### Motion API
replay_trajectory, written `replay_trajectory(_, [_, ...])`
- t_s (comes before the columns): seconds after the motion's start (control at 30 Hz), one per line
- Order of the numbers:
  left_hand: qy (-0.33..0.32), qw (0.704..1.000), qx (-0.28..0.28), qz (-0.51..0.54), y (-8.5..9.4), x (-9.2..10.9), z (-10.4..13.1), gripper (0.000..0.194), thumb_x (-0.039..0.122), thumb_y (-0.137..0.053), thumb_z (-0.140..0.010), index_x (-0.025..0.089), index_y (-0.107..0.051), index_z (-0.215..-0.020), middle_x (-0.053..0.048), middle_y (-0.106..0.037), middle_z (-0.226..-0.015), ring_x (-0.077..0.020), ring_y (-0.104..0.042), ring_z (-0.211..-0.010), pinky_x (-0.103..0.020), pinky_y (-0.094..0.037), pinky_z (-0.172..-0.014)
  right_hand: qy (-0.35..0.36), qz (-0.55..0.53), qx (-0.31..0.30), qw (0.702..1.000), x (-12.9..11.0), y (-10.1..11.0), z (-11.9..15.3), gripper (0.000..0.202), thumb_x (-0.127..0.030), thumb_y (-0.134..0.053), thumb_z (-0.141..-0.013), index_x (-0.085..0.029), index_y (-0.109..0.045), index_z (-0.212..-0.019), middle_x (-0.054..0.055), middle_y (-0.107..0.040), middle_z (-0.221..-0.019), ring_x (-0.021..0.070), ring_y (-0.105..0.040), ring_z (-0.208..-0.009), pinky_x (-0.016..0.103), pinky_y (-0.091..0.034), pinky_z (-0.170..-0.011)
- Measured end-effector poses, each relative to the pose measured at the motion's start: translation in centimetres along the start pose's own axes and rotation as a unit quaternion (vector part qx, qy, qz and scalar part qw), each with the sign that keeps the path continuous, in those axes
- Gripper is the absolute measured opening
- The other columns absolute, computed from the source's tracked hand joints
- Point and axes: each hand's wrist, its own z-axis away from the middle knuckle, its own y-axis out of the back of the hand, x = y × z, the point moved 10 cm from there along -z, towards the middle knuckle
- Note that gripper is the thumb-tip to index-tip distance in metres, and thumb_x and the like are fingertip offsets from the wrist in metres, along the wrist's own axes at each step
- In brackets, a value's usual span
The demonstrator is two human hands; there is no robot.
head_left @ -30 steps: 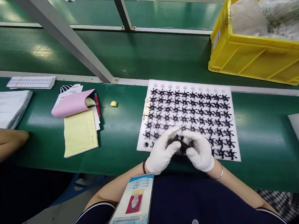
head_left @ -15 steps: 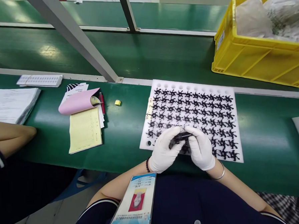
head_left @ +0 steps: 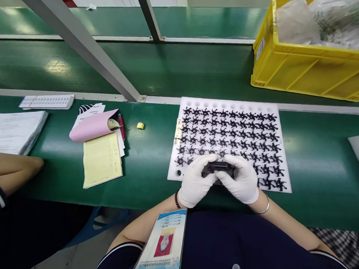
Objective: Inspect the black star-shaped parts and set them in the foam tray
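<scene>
Both my hands wear white gloves and meet over the near edge of a white foam tray (head_left: 284, 153). My left hand (head_left: 195, 181) and my right hand (head_left: 241, 180) together grip a small black part (head_left: 219, 167) between their fingertips. The tray holds several rows of black impellers (head_left: 227, 134) with curved blades, each seated in a round hole. One row of holes along the tray's far edge and a hole at its near left corner stand bare.
A yellow crate (head_left: 308, 69) with plastic bags sits at the far right. A pink and yellow receipt pad (head_left: 100, 148) with a red pen (head_left: 122, 126), a small yellow piece (head_left: 140, 125) and paper stacks (head_left: 12, 131) lie left. Another person's arm (head_left: 13, 169) rests at the left edge. A grey metal strut (head_left: 81, 47) crosses diagonally.
My hands stayed over the tray's near edge, turning the black part between the fingertips. The view shifted slightly.
</scene>
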Motion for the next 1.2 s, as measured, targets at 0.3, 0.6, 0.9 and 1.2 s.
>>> replay_trajectory(0.3, [-0.034,0.994,-0.105,-0.004,-2.3,0.9,-0.5,0.026,0.030,-0.060,-0.091,0.018,-0.057,-0.113,-0.008,-0.063,-0.111,-0.0196,-0.060,-0.103,-0.035,-0.051,-0.094,0.004,-0.063,-0.027,0.998,-0.3,-0.5,-0.3,0.022,-0.033,-0.066,-0.088,-0.022,-0.053,-0.102,-0.004,-0.054,-0.067,0.0097,-0.052,-0.056,0.024,-0.045,-0.053])
replay_trajectory(0.6, [-0.096,0.986,-0.106,-0.086,-2.7,2.2,-0.5,0.029,0.027,-0.050,-0.094,0.018,-0.051,-0.121,-0.010,-0.062,-0.109,-0.0216,-0.062,-0.098,-0.035,-0.055,-0.083,0.040,-0.003,-0.046,0.998,-0.9,-1.2,-0.4,0.027,-0.041,-0.069,-0.086,-0.019,-0.055,-0.090,-0.006,-0.045,-0.058,0.0100,-0.046,-0.054,0.026,-0.039,-0.057])
replay_trajectory(0.9, [-0.066,0.985,-0.097,-0.127,-2.8,0.8,0.1,0.045,0.035,-0.048,-0.095,0.014,-0.041,-0.135,-0.014,-0.060,-0.116,-0.0244,-0.061,-0.103,-0.040,-0.054,-0.090,0.039,0.017,-0.048,0.998,-1.2,-1.3,-0.6,0.030,-0.047,-0.065,-0.087,-0.018,-0.056,-0.083,-0.005,-0.045,-0.055,0.0096,-0.045,-0.052,0.025,-0.037,-0.056])
replay_trajectory(1.2, [-0.095,0.977,-0.107,-0.156,-3.1,1.5,0.1,0.036,0.038,-0.037,-0.099,0.017,-0.053,-0.123,-0.011,-0.065,-0.100,-0.0231,-0.065,-0.090,-0.037,-0.055,-0.080,0.053,-0.003,-0.034,0.998,-1.4,-1.1,-0.7,0.030,-0.046,-0.067,-0.086,-0.018,-0.057,-0.087,-0.004,-0.050,-0.059,0.0100,-0.048,-0.054,0.026,-0.040,-0.056])
